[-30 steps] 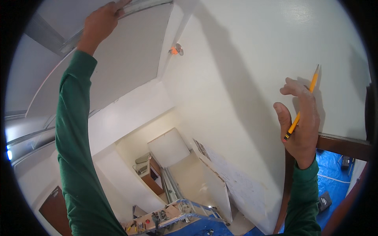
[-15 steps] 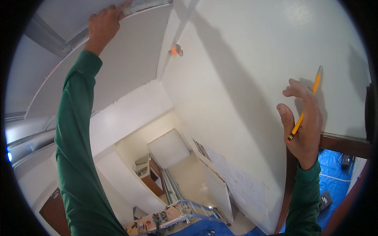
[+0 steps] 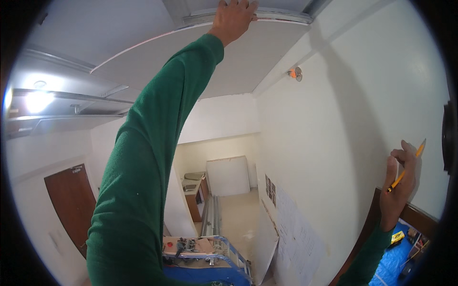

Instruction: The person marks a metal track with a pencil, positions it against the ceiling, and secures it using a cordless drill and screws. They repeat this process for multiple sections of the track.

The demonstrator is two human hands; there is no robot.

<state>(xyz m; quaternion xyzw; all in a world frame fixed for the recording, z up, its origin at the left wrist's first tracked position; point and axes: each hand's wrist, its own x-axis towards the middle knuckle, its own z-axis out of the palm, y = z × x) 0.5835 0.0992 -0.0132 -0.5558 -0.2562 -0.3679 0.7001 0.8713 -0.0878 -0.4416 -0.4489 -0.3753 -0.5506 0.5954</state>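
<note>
Overhead, my left hand (image 3: 234,20) reaches up with its fingers hooked over the edge of a pale ceiling board (image 3: 267,43), beside a metal channel (image 3: 286,16). The fingertips are partly hidden behind that edge. At the right, my right hand (image 3: 400,186) is held near the white wall (image 3: 334,143), fingers curled. A yellow pencil (image 3: 395,182) is held in it, its tip pointing up and its eraser end by the thumb. Whether the hand touches the wall, I cannot tell.
Below stands a ladder (image 3: 234,260) beside a bench (image 3: 205,245) with tools. Metal channels (image 3: 211,217) and boards (image 3: 229,176) lie or lean further off. An orange-marked pipe fitting (image 3: 296,73) sticks out of the wall. A dark door frame (image 3: 367,226) stands below my right hand.
The view has turned left and levelled, so the ceiling board and my left hand appear further right. My right hand appears lower and further right, still with the pencil.
</note>
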